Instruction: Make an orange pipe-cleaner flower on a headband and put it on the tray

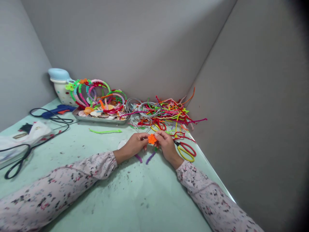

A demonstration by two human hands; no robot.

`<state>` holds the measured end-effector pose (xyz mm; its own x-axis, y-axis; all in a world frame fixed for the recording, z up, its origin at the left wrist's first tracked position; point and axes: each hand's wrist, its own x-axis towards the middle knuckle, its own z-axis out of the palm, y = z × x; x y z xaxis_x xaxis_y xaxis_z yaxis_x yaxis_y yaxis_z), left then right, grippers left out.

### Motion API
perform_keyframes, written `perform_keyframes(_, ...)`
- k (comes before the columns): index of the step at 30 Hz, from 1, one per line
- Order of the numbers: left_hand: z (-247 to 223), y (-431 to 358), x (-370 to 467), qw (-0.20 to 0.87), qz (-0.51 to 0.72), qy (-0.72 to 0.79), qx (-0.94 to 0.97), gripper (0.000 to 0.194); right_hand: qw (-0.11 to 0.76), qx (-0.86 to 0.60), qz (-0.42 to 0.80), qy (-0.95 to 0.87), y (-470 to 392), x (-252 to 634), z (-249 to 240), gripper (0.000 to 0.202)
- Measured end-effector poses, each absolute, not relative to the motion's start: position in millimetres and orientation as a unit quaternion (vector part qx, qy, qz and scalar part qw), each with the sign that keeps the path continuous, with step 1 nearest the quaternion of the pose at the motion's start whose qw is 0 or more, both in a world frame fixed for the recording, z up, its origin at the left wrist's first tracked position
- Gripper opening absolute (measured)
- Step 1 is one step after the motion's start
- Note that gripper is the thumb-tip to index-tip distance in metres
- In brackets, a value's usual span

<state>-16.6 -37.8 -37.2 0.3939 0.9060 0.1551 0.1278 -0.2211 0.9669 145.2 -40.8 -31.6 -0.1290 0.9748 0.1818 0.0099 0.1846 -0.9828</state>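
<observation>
Between my two hands is a small orange flower (152, 139), pinched at its edges by the fingertips. My left hand (135, 143) grips it from the left and my right hand (166, 143) from the right, both closed. Below the flower hang purple fuzzy pipe cleaner ends (151, 158), with a bit of green near the right fingers; how they join the flower is hidden. Scissors (187, 151) with red and yellow handles lie just right of my right hand. A pale round piece (122, 143) shows partly behind my left hand.
A metal tray (101, 120) holds shells and colourful fuzzy hoops. Beside it lies a tangled pile of pipe cleaners (169, 111) and wire coils. A green pipe cleaner (105, 131), a blue glue gun (58, 111) with black cord, and a lidded container (63, 88) are on the left. Walls bound the table.
</observation>
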Motion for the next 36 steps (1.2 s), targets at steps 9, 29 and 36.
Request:
perform_keyframes(9,-33.3,-40.8,-14.5,0.495,0.402,0.383,0.668,0.015,0.487,-0.441,0.473,-0.587,-40.2,144.5,-32.6,0.017)
perform_keyframes(29,-45.6,-36.6,-14.1,0.488,0.434,0.366,0.663,0.012,0.461,-0.462,0.439,-0.617,-36.8,148.0,-40.4,0.026)
perform_keyframes(36,-40.6,-38.9,-14.2,0.484,0.443,0.369,0.659,0.007,0.479,-0.461,0.434,-0.608,-38.0,144.5,-37.8,0.027)
